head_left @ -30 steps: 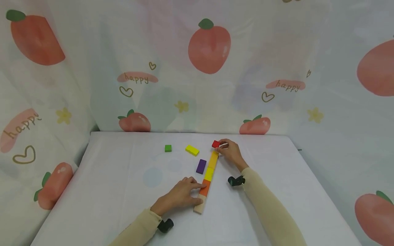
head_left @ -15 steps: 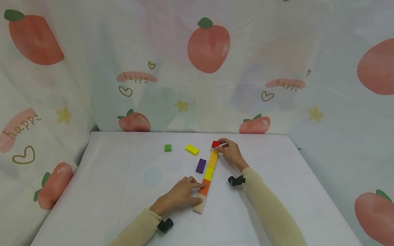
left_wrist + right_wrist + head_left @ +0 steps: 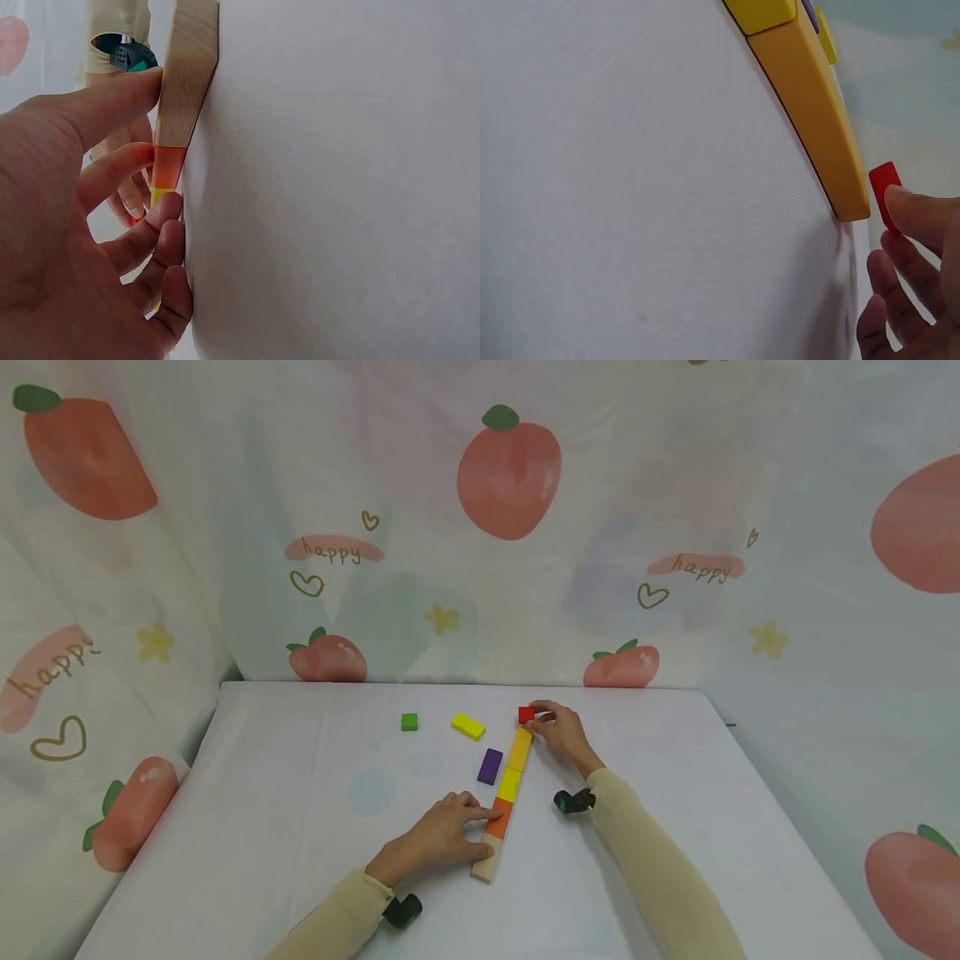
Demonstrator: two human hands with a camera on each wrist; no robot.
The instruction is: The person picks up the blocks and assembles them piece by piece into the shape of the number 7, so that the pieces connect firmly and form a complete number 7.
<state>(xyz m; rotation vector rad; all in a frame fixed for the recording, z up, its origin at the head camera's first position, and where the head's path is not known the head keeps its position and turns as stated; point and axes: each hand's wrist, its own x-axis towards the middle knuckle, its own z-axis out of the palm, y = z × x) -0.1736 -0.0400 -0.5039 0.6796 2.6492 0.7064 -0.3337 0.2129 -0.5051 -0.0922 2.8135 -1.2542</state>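
A straight row of blocks runs away from me: a bare-wood block [image 3: 483, 868] nearest, then an orange block [image 3: 501, 821], a yellow block [image 3: 508, 784] and an amber block [image 3: 519, 747]. My left hand [image 3: 435, 833] rests on the near part, thumb on the bare-wood block and index fingertip on the orange one; in the left wrist view its other fingers curve loosely beside the row. Just beyond the far end, my right hand [image 3: 562, 732] pinches a small red block [image 3: 526, 715]. The right wrist view has this red block [image 3: 883, 184] between thumb and fingers, close by the amber block's end.
Left of the row lies a purple block [image 3: 490, 766]. Farther back are another yellow block [image 3: 468, 727] and a small green block [image 3: 409, 722]. A white cloth [image 3: 247, 827] covers the table, and a fruit-printed curtain [image 3: 420, 468] hangs behind it.
The red block has turned to stand squarer and come slightly nearer to the amber block, with my right hand shifting slightly along. My left hand keeps its place on the row.
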